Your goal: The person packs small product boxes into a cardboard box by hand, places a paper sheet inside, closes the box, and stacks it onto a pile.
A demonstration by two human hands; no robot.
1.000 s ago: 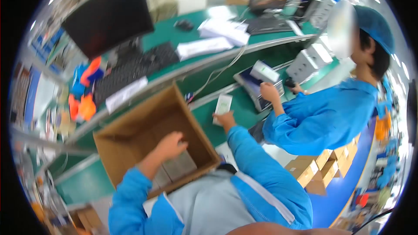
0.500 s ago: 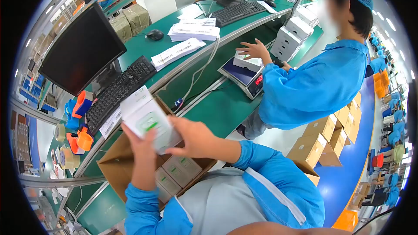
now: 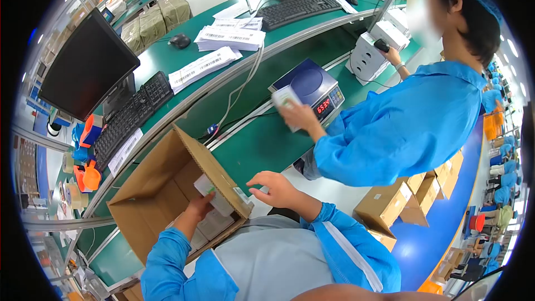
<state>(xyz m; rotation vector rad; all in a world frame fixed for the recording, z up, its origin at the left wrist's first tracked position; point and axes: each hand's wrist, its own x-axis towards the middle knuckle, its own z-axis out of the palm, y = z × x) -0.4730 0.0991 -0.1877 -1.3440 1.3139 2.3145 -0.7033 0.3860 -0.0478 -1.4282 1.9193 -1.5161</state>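
A white box (image 3: 214,194) is held by the left hand (image 3: 199,207) inside the carton (image 3: 139,203), near its side wall and above other boxes (image 3: 216,224). Since only one end seems to be gripped, the box could be twisted or dropped if the fingers slipped, and corners could be dented. An edge could also be caught on the wall if it were lowered askew. No support is given by the right hand (image 3: 276,189), which is empty, its fingers parted. Should it be swung outward carelessly, the co-worker's hand (image 3: 301,117), by which a second box (image 3: 286,99) is held beside the scale (image 3: 308,81), could be knocked.
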